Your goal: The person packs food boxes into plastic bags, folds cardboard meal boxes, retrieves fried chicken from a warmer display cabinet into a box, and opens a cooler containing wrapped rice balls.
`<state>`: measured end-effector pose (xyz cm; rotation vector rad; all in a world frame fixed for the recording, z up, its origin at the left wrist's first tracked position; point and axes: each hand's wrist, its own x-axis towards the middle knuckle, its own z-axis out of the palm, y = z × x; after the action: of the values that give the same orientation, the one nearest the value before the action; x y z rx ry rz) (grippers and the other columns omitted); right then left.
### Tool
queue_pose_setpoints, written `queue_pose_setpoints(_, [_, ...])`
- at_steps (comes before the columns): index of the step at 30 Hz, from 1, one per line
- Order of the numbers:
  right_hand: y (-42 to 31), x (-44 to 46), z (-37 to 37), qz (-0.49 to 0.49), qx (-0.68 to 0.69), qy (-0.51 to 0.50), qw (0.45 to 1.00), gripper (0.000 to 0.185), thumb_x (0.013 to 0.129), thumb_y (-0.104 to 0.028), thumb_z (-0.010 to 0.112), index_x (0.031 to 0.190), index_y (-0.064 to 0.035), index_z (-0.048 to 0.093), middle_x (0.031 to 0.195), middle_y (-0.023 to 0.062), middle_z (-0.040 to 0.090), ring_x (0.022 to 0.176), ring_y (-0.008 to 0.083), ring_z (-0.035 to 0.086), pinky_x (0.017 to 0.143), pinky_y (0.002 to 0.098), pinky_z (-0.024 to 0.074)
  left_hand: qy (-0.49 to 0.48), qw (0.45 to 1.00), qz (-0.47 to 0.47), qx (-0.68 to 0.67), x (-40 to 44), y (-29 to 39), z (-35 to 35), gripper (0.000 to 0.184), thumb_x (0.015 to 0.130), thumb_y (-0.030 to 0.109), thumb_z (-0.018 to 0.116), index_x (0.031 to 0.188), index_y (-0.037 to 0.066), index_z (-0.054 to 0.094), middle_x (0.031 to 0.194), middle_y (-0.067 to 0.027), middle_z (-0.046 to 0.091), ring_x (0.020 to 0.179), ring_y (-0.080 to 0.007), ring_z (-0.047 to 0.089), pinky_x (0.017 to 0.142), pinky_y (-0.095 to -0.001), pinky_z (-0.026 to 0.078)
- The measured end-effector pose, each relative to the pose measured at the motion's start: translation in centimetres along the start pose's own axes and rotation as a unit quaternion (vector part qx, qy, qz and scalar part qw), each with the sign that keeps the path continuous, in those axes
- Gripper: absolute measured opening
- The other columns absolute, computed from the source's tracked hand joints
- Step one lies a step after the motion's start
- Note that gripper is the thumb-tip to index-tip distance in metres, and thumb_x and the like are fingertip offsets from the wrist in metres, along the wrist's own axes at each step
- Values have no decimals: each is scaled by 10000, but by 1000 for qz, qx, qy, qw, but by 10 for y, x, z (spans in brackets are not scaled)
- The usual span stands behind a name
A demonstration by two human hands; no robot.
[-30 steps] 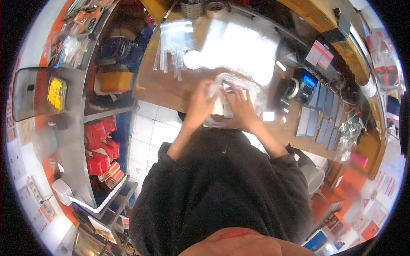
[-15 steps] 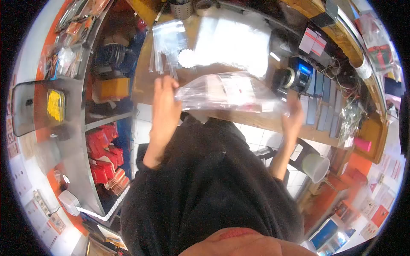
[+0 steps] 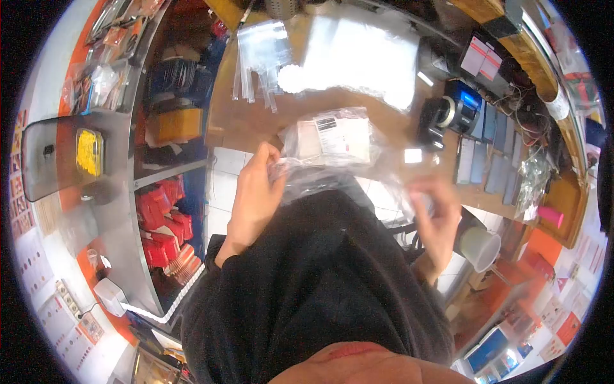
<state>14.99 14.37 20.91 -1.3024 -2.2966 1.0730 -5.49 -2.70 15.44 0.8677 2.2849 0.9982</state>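
A packet (image 3: pixel 345 136) is seemingly being wrapped, its clear plastic (image 3: pixel 313 169) pinched by the left hand (image 3: pixel 257 192) and apparently by the blurred right hand (image 3: pixel 437 214), with even tension called for next.

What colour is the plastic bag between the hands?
Clear and colourless: the plastic bag shows best in head view.

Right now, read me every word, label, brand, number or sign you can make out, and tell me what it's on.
No text is readable.
White label with dark print on the pale package in clear plastic: too small.
Black boxy device with a blue-lit screen: too blurred.
Red-and-white paper sheets behind the wooden table: too small.
White paper sheets on the left wall: too small.
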Motion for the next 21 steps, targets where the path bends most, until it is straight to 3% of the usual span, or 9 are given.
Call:
queue_pose_setpoints(2, [-9, 0, 24, -106, 95, -294, 945, 217, 783, -15, 579, 999, 6, 598, 903, 151, 627, 872, 292, 597, 836, 370, 447, 9, 1000, 1, -18, -2, 0, 9, 188, 807, 60, 580, 961, 20, 481, 846, -187, 579, 820, -369, 584, 717, -355, 455])
queue_pose_setpoints(6, [56, 22, 152, -280, -39, -226, 932, 364, 820, -37, 524, 1184, -15, 514, 1195, 206, 511, 1100, 353, 486, 935, 413, 396, 4, 998, 55, -2, -13, 4, 28, 210, 810, 92, 587, 991, 39, 495, 847, -190, 588, 763, -383, 588, 654, -372, 476])
queue_pose_setpoints(8, [52, 54, 172, -232, -167, -272, 919, 530, 811, -152, 583, 1284, -3, 395, 1335, 229, 369, 1210, 377, 375, 1001, 435, 329, -6, 987, 160, 33, -21, 2, 35, 207, 764, 103, 615, 947, 50, 532, 789, -156, 588, 674, -336, 600, 552, -385, 473])
queue_pose_setpoints(11, [103, 81, 197, -361, -308, -265, 840, 724, 793, -212, 563, 1403, -34, 216, 1235, 278, 441, 1220, 428, 366, 1066, 480, 256, -39, 962, 270, 34, -25, -7, 38, 191, 745, 99, 623, 916, 52, 552, 809, -124, 587, 692, -307, 595, 575, -359, 469])
queue_pose_setpoints(13, [87, 85, 187, -375, -285, -287, 834, 783, 774, -261, 595, 1411, -35, 200, 1252, 294, 419, 1233, 431, 349, 1070, 485, 244, -153, 922, 355, -13, -21, -10, 30, 134, 787, 108, 608, 905, 65, 560, 871, -82, 607, 755, -242, 602, 661, -316, 470])
queue_pose_setpoints(14, [82, 89, 181, -382, -265, -299, 833, 845, 755, -310, 627, 1419, -35, 183, 1268, 310, 398, 1247, 435, 332, 1073, 489, 233, -145, 926, 348, -16, -16, -19, 32, 134, 787, 108, 608, 905, 65, 560, 871, -82, 607, 755, -242, 602, 661, -316, 470])
queue_pose_setpoints(16, [93, 97, 187, -384, -315, -345, 797, 951, 698, -410, 668, 1427, -59, 167, 1306, 321, 361, 1256, 444, 317, 1080, 489, 215, -103, 932, 122, -326, -2, -54, 44, 143, 870, 151, 551, 975, 57, 578, 956, -65, 610, 884, -189, 580, 773, -303, 453])
queue_pose_setpoints(18, [61, 93, 165, -261, -298, -438, 807, 876, 692, -364, 709, 1391, -93, 257, 1259, 329, 367, 1225, 444, 325, 1041, 503, 245, 83, 971, 32, -223, 39, -106, 63, 222, 913, 169, 491, 1065, 40, 588, 1069, -119, 596, 1061, -233, 537, 917, -326, 400])
queue_pose_setpoints(21, [79, 87, 165, -302, -292, -418, 806, 886, 678, -369, 717, 1391, -107, 260, 1246, 316, 384, 1212, 446, 339, 1035, 505, 254, 45, 956, 57, -285, 66, -148, 101, 292, 928, 213, 461, 1127, 33, 577, 1128, -115, 591, 1092, -215, 516, 952, -328, 375])
